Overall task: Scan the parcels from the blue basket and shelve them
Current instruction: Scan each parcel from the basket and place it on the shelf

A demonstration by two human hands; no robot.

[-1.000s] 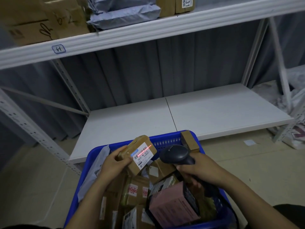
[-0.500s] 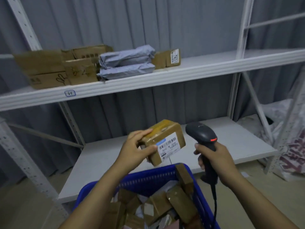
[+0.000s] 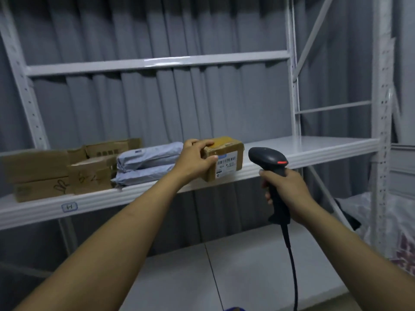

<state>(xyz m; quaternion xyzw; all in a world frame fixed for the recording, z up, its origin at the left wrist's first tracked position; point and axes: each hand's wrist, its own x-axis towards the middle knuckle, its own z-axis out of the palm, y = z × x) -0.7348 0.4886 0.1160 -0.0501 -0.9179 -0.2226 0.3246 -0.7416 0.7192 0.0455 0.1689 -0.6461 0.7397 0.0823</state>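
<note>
My left hand (image 3: 196, 159) grips a small brown cardboard parcel (image 3: 226, 157) with a white barcode label, holding it at the front edge of the white middle shelf (image 3: 314, 147), right of two grey mailer bags (image 3: 148, 162). My right hand (image 3: 286, 191) holds a black barcode scanner (image 3: 268, 162) by its handle, just right of the parcel, its cable hanging down. Only a sliver of the blue basket (image 3: 232, 309) shows at the bottom edge.
Several brown cardboard boxes (image 3: 62, 169) sit on the left part of the middle shelf, above a label marked H (image 3: 69, 206). A lower white shelf (image 3: 258, 265) lies below. White uprights (image 3: 379, 131) frame the rack; white bags (image 3: 395, 232) lie at the right.
My left hand has carried the parcel from above the basket up to the middle shelf edge. The scanner rose with my right hand, and the view tilted up, leaving the basket almost out of view.
</note>
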